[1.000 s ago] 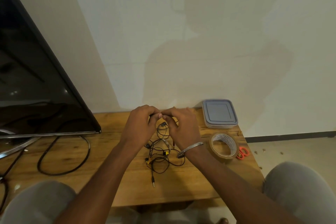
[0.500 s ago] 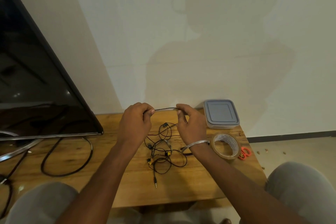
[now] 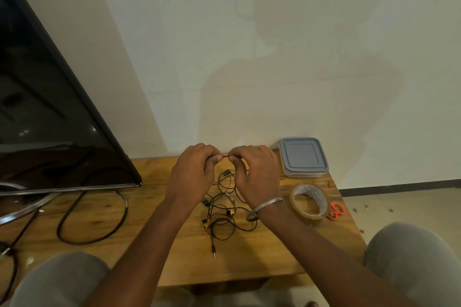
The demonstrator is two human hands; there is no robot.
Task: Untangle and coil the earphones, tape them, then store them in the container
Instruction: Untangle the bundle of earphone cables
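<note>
A tangle of black earphones [image 3: 222, 217] with yellow buds lies on the wooden table [image 3: 249, 264], its jack plug pointing toward me. My left hand [image 3: 193, 174] and my right hand [image 3: 257, 174] are raised side by side over the far part of the tangle. Each pinches the same short stretch of black cord between thumb and fingers, the fingertips almost touching. More cord hangs from my hands down into the tangle. A grey lidded container [image 3: 303, 157] sits at the table's far right. A roll of brown tape [image 3: 310, 200] stands in front of it.
Small orange scissors [image 3: 335, 210] lie right of the tape near the table's right edge. A black TV screen [image 3: 50, 117] fills the left, with its metal stand and a thick black cable loop [image 3: 94, 219] on the table. My knees flank the near edge.
Half a second ago my hands were apart with a span of cord stretched between them. They have come back together, and only a short bit of cord shows between the fingertips.
</note>
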